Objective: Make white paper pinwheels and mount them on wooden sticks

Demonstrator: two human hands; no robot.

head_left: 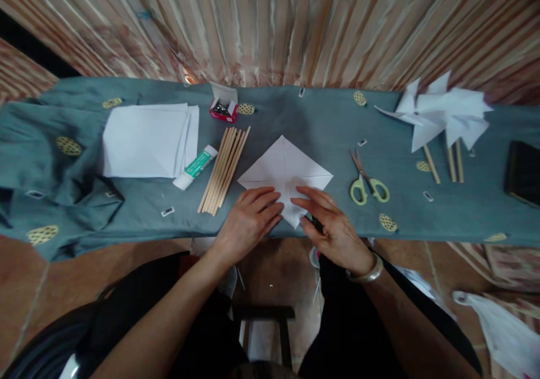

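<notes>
Both hands lie flat and open, fingers stretched, gripping nothing. The left hand [248, 219] presses its fingertips on the near left part of a square white paper sheet [287, 168], and the right hand [329, 221] presses on the sheet's near corner. The creased sheet lies turned like a diamond at the near edge of the cloth-covered surface [304, 120], about midway along it.

Just left of the sheet lies a bundle of wooden sticks [223, 168], then a glue stick [195, 166] and a stack of white paper [147, 140]. A small red box [223, 109] sits near the far edge. Right of the sheet lie green-handled scissors [365, 182], apart from it. Finished paper pinwheels [442, 114] lie toward the far right corner. Nothing lies between the hands and the sheet.

Both forearms reach forward from the near edge, converging on the sheet; a bangle [367, 275] circles the right wrist.
</notes>
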